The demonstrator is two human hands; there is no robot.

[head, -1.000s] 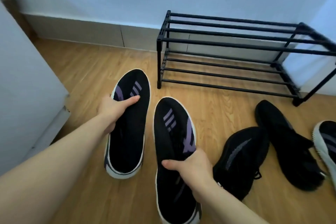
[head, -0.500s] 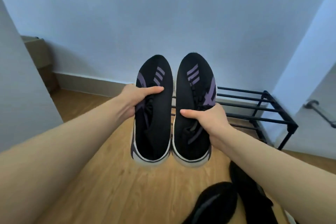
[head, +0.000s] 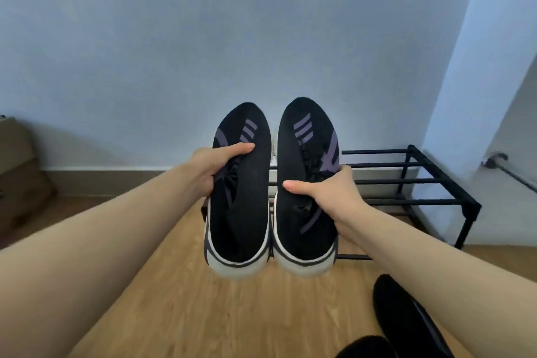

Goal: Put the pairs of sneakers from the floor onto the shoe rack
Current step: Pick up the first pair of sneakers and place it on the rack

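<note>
I hold a pair of black sneakers with purple stripes and white soles in the air, side by side, toes pointing away. My left hand (head: 216, 167) grips the left sneaker (head: 241, 212) at its laces. My right hand (head: 328, 192) grips the right sneaker (head: 305, 136) the same way. Behind them stands the black metal shoe rack (head: 406, 183), its left part hidden by the sneakers. Its visible bars carry nothing.
Two black sneakers (head: 406, 320) lie on the wooden floor at the bottom right. A brown cardboard box (head: 17, 171) sits at the left by the wall. A pale wall corner (head: 465, 67) juts out to the right of the rack.
Both hands lifted the pair off the floor and brought the two sneakers together in front of the rack. The view has tilted up, and the sneakers now sit slightly closer to the rack.
</note>
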